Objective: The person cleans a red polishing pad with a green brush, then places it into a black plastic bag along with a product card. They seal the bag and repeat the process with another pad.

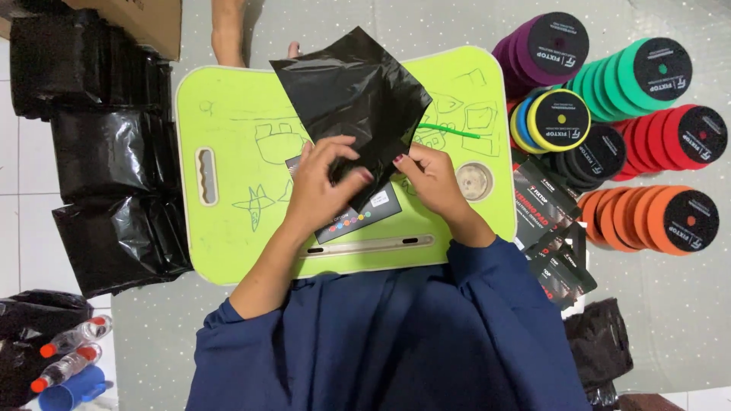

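Lime-green plastic lap table (228,152) on grey floor, frame centre. Left hand (320,186) and right hand (430,179) both pinching crinkled black plastic bag (354,95) above it, upper centre.

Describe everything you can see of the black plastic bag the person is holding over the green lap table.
The black plastic bag is thin, glossy film, creased and catching light. It is held up flat and tilted like a diamond, one corner pointing away from the person. The left hand and right hand pinch its lower edge, fingers seemingly working at that edge. It hangs above the green lap table, partly covering a dark printed card beneath.
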